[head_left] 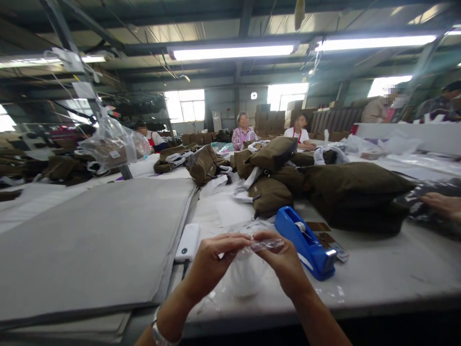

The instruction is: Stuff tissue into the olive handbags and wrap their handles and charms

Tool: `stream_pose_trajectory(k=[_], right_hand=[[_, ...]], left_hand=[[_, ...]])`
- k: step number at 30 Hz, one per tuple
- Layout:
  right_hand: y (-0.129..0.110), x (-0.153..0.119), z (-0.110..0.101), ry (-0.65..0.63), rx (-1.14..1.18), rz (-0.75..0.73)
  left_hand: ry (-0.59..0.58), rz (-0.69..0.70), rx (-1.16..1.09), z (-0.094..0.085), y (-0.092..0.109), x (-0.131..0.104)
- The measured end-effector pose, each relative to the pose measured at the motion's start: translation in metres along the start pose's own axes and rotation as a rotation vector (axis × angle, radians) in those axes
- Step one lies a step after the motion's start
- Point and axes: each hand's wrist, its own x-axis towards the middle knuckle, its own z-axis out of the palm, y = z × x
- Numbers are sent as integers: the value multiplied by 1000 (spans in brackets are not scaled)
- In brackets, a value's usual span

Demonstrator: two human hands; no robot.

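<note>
Near the table's front edge, my left hand and my right hand meet at a clear plastic bag. Fingers of both hands pinch its gathered upper part, and a crinkled strip of it lies across my right fingers. The lower part hangs over the white tabletop; something whitish shows through it, too blurred to make out. A blue tape dispenser stands just right of my right hand. Left of my left hand is a white device with a dark cable.
Olive fabric bags are heaped beyond the dispenser. Large paper sheets cover the left side. A filled clear bag hangs by a post. Another person's hand reaches in at right. Several people are across the table.
</note>
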Motion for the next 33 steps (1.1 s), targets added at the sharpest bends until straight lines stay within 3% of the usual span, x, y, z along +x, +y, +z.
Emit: stream_pose_trajectory(k=[5, 14, 17, 20, 23, 26, 30, 33], right_hand=[[6, 2, -5, 7, 85, 45], [0, -9, -21, -185, 184, 17], [-6, -13, -18, -208, 42, -5], [-7, -10, -9, -106, -156, -24], [-4, -6, -2, -33, -203, -49], [-1, -5, 0, -11, -186, -61], [-2, -7, 2, 25, -206, -94], [-4, -8, 4, 23, -213, -118]], left_hand=[[-105, 232, 200, -4, -4, -2], [-100, 358, 373, -2, -12, -2], [-103, 412, 395, 0, -16, -1], [-134, 425, 371, 1, -18, -2], [-152, 350, 272, -1, -15, -5], [-170, 164, 82, -5, -7, -11], [2, -157, -120, -1, 4, -15], [79, -342, -9, 9, 8, -11]])
